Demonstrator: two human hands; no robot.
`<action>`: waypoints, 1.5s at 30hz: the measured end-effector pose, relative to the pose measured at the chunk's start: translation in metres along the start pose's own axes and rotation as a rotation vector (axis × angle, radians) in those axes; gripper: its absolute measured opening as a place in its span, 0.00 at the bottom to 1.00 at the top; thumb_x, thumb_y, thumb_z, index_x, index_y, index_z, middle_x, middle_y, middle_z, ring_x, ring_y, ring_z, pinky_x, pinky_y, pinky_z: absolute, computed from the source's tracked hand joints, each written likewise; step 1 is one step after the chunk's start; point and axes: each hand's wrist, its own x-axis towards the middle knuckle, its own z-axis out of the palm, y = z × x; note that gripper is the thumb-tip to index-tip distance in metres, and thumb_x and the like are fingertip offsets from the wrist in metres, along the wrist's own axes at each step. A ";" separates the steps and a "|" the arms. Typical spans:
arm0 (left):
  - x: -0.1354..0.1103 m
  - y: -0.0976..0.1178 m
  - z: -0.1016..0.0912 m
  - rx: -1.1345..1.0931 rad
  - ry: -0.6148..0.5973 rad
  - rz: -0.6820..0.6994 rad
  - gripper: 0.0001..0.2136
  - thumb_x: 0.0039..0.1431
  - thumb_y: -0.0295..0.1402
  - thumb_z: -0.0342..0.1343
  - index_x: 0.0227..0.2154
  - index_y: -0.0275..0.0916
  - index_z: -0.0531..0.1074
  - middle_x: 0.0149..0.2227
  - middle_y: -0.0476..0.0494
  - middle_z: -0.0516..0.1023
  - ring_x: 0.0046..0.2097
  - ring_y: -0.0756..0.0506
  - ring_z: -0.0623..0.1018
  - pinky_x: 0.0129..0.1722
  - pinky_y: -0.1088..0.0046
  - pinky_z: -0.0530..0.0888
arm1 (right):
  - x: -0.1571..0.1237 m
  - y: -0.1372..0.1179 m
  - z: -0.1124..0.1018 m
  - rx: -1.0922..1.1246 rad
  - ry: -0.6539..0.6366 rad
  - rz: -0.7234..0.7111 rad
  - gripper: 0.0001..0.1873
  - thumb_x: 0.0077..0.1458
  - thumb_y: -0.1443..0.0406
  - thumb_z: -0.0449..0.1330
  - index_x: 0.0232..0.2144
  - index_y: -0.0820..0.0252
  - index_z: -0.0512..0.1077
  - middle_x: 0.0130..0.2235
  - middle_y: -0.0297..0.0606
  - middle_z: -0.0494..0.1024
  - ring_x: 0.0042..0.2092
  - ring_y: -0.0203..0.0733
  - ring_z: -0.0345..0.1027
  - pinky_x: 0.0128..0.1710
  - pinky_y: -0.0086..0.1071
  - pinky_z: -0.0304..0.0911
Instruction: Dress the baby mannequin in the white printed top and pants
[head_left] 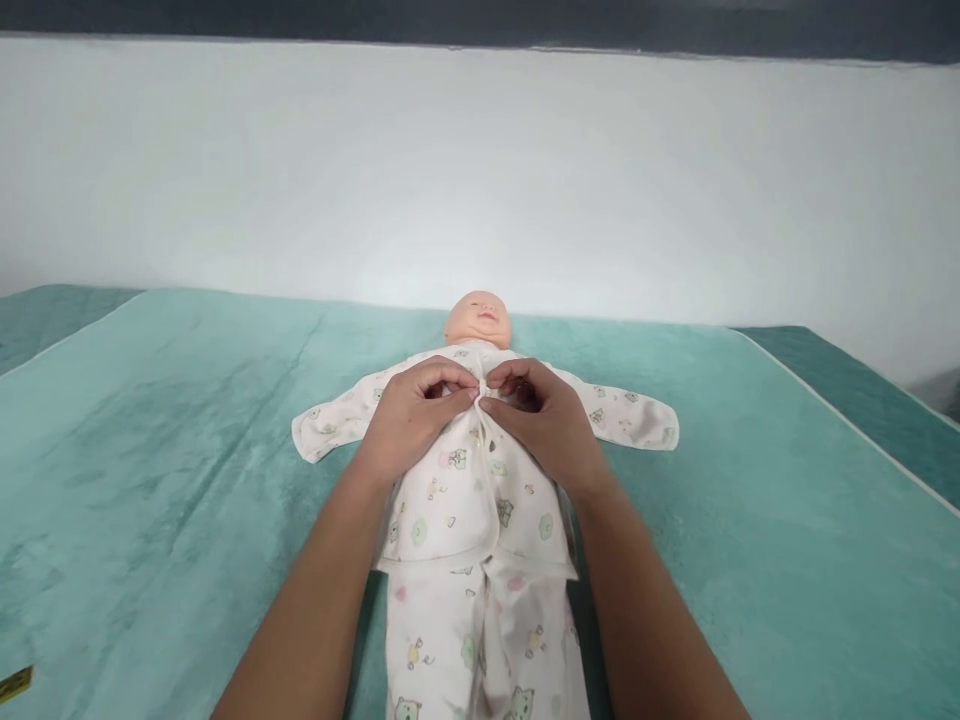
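A baby doll [478, 318] lies on its back on a teal blanket [187, 420], head away from me. It wears a white printed top [465, 490] and matching trousers [480, 640], sleeves spread to both sides. My left hand [412, 415] and my right hand [544, 420] meet at the doll's chest. Both pinch the front edges of the top together at the centre, fingers curled and closed on the cloth.
The teal blanket covers a wide flat surface with white edging at the right [847, 420]. A white wall [480, 170] rises right behind it. A small yellow tag [15, 683] shows at the lower left edge.
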 end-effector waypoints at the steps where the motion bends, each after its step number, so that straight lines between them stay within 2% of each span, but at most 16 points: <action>1: 0.000 0.001 0.000 -0.004 -0.011 0.005 0.05 0.55 0.35 0.59 0.30 0.40 0.77 0.36 0.47 0.77 0.36 0.48 0.72 0.36 0.72 0.67 | 0.000 0.000 0.000 0.001 0.000 -0.002 0.09 0.48 0.66 0.64 0.36 0.54 0.73 0.34 0.31 0.70 0.35 0.35 0.63 0.37 0.31 0.60; 6: -0.003 0.005 0.001 0.045 -0.007 -0.038 0.07 0.55 0.39 0.60 0.32 0.40 0.75 0.31 0.50 0.72 0.31 0.50 0.68 0.32 0.74 0.64 | 0.000 0.001 -0.001 0.004 -0.010 -0.014 0.08 0.50 0.63 0.64 0.36 0.54 0.73 0.34 0.31 0.69 0.35 0.35 0.62 0.35 0.30 0.59; 9: -0.003 0.007 0.003 0.076 0.012 -0.066 0.06 0.55 0.36 0.58 0.31 0.40 0.74 0.27 0.52 0.69 0.29 0.51 0.66 0.31 0.74 0.63 | 0.000 0.001 -0.001 -0.010 -0.025 -0.025 0.08 0.51 0.65 0.63 0.36 0.53 0.73 0.34 0.31 0.70 0.36 0.35 0.63 0.36 0.30 0.59; 14: -0.004 0.009 0.008 0.093 0.077 -0.105 0.04 0.51 0.30 0.57 0.31 0.41 0.75 0.26 0.53 0.70 0.28 0.52 0.67 0.31 0.75 0.64 | 0.001 0.001 -0.001 -0.026 -0.032 -0.034 0.09 0.50 0.68 0.60 0.36 0.54 0.73 0.35 0.31 0.69 0.36 0.35 0.62 0.37 0.30 0.59; 17: -0.004 0.009 0.009 -0.014 0.102 -0.141 0.07 0.49 0.27 0.57 0.33 0.40 0.75 0.27 0.53 0.71 0.30 0.52 0.69 0.31 0.76 0.65 | 0.001 0.001 0.000 -0.023 -0.029 -0.028 0.10 0.50 0.69 0.60 0.37 0.54 0.73 0.35 0.32 0.68 0.36 0.35 0.62 0.36 0.30 0.59; 22: -0.003 0.012 0.008 -0.345 0.083 -0.214 0.08 0.46 0.26 0.60 0.32 0.39 0.72 0.30 0.53 0.73 0.31 0.53 0.70 0.32 0.77 0.66 | 0.000 -0.001 -0.002 -0.015 -0.061 -0.027 0.12 0.50 0.68 0.60 0.39 0.53 0.72 0.36 0.31 0.67 0.35 0.34 0.61 0.35 0.29 0.59; 25: -0.002 0.014 0.006 -0.391 0.059 -0.245 0.08 0.46 0.27 0.61 0.32 0.39 0.71 0.30 0.52 0.74 0.29 0.53 0.71 0.31 0.77 0.66 | 0.000 -0.002 -0.002 -0.015 -0.056 -0.019 0.12 0.50 0.68 0.60 0.39 0.53 0.72 0.35 0.31 0.67 0.35 0.34 0.61 0.36 0.29 0.59; 29: -0.003 0.012 0.006 -0.333 0.034 -0.230 0.07 0.49 0.30 0.61 0.32 0.39 0.72 0.29 0.52 0.72 0.29 0.52 0.70 0.30 0.77 0.65 | 0.000 0.000 0.000 -0.002 -0.035 -0.040 0.10 0.50 0.67 0.60 0.38 0.54 0.72 0.36 0.32 0.70 0.37 0.36 0.63 0.38 0.30 0.60; 35: -0.003 0.003 0.005 -0.095 0.010 -0.091 0.06 0.55 0.35 0.58 0.35 0.41 0.75 0.28 0.51 0.68 0.31 0.51 0.67 0.31 0.75 0.64 | 0.001 0.001 0.001 0.038 -0.006 -0.017 0.08 0.50 0.67 0.61 0.36 0.56 0.73 0.34 0.32 0.71 0.35 0.35 0.64 0.37 0.30 0.60; 38: -0.003 0.003 0.002 -0.017 -0.033 -0.055 0.08 0.57 0.38 0.56 0.35 0.41 0.76 0.29 0.49 0.70 0.32 0.49 0.68 0.32 0.73 0.64 | 0.002 0.001 0.000 0.055 -0.005 -0.013 0.07 0.51 0.67 0.61 0.35 0.56 0.73 0.33 0.31 0.71 0.34 0.34 0.63 0.36 0.29 0.60; 41: -0.003 0.005 0.001 -0.004 -0.039 -0.043 0.08 0.57 0.39 0.56 0.34 0.40 0.75 0.34 0.48 0.72 0.35 0.49 0.69 0.36 0.72 0.65 | 0.001 0.001 0.000 0.064 -0.009 -0.027 0.06 0.51 0.67 0.61 0.35 0.56 0.73 0.32 0.31 0.71 0.34 0.34 0.63 0.36 0.29 0.59; 45: -0.003 0.007 0.002 -0.098 -0.049 -0.109 0.08 0.57 0.39 0.57 0.31 0.40 0.73 0.30 0.50 0.69 0.33 0.49 0.67 0.33 0.73 0.64 | 0.001 0.001 0.002 0.039 -0.011 -0.032 0.06 0.52 0.66 0.60 0.34 0.56 0.73 0.32 0.31 0.71 0.33 0.34 0.62 0.35 0.30 0.60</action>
